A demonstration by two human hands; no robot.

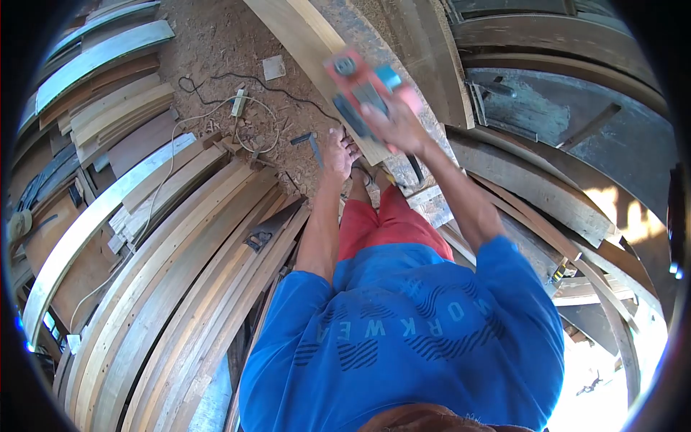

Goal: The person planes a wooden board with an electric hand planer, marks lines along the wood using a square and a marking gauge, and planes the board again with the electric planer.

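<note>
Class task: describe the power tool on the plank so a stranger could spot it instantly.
Find the pale plank running across the sawdust floor. On it sits the power tool, gripped by the right hand. Its red-orange body with blue trim is the only bright colour among the wood.

place: likely woodworking yard | stacked planks [165, 281] | sawdust floor [216, 43] | power cable [216, 108]

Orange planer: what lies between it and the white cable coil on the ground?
Head view: the pale plank under the planer, then a black cord on sawdusty ground.
</note>
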